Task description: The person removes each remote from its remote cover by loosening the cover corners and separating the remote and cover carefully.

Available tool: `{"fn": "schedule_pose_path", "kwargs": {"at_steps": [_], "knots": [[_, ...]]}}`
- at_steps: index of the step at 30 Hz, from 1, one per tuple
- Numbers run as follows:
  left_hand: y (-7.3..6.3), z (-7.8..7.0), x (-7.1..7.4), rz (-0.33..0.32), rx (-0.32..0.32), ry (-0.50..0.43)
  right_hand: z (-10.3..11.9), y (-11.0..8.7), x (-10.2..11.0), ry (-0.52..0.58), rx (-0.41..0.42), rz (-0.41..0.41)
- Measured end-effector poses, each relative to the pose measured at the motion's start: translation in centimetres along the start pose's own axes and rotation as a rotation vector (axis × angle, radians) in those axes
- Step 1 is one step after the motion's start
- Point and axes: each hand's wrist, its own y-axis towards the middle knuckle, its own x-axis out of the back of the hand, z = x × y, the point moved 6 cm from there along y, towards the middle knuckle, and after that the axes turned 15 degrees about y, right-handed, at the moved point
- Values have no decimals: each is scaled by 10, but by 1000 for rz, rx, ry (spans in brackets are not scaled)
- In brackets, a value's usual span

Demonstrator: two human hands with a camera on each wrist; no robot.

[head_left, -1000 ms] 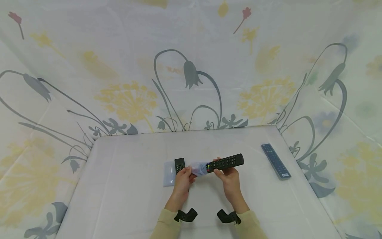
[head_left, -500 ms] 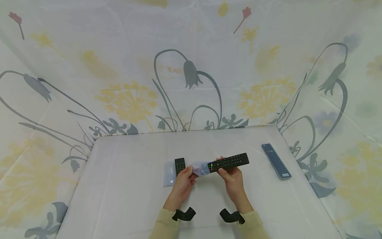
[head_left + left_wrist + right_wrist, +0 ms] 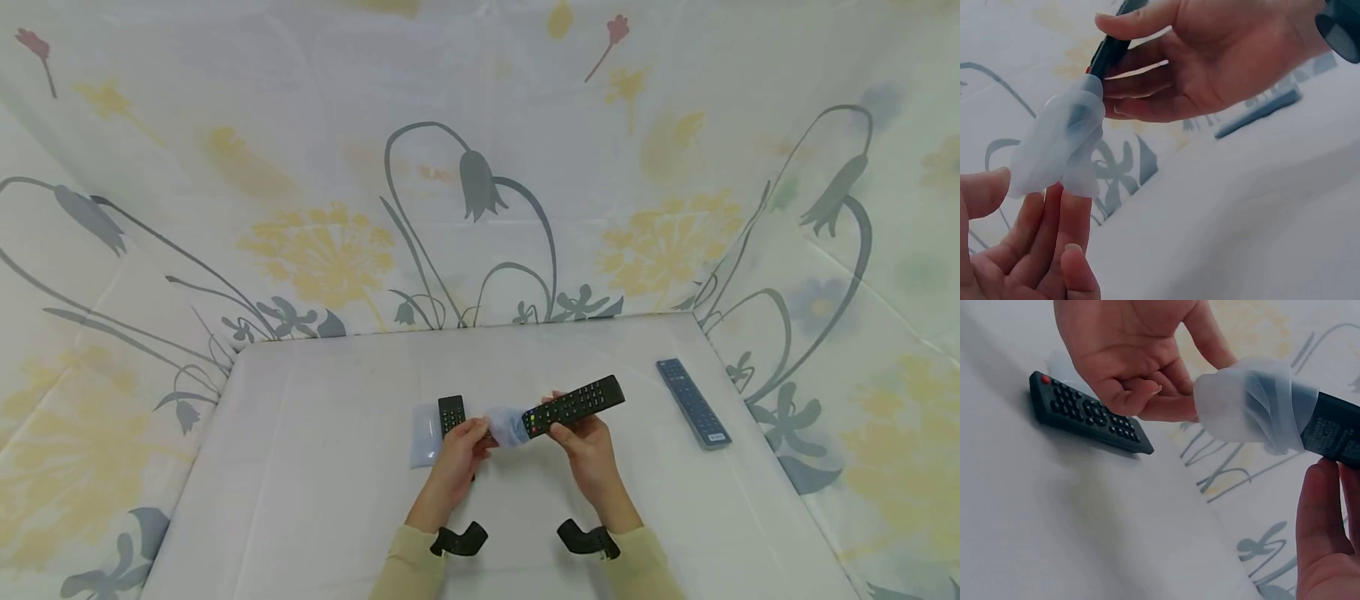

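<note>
A black remote control (image 3: 577, 402) is held off the table in my right hand (image 3: 592, 454), its thumb on the button side and fingers behind. A crumpled, translucent plastic sleeve (image 3: 507, 427) covers the remote's left end, and most of the remote stands bare. My left hand (image 3: 454, 462) pinches the far end of that sleeve between thumb and fingers. In the right wrist view the bunched sleeve (image 3: 1244, 403) wraps the end of the remote (image 3: 1335, 428), whose back shows printed text. The left wrist view has the sleeve (image 3: 1063, 140) between both hands.
A smaller black remote (image 3: 452, 412) lies on the white table (image 3: 322, 467) beneath my left hand, partly hidden by it. Beside it is a flat bluish plastic sleeve (image 3: 425, 437). Farther right lies a dark blue remote (image 3: 692, 404). Flower-patterned sheets (image 3: 480, 275) surround the table.
My right hand has shifted slightly right with the remote, and its bare end has tilted upward. The sleeve has bunched up more at the remote's left end. The left hand stays nearly in place.
</note>
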Motion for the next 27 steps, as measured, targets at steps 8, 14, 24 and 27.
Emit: {"fn": "schedule_pose_path", "kwargs": {"at_steps": [8,14,24,27], "knots": [[-1,-10,9,-99,-74,193,1,2,-2,3,-20,10],[-2,-12,4,-35,-123,237,1,1,-3,-6,-24,4],[-4,-10,-16,203,-179,115,0,-1,-5,-14,-35,20],[-4,-9,-15,163,-145,116,-1,-2,-6,-21,-45,25]]}}
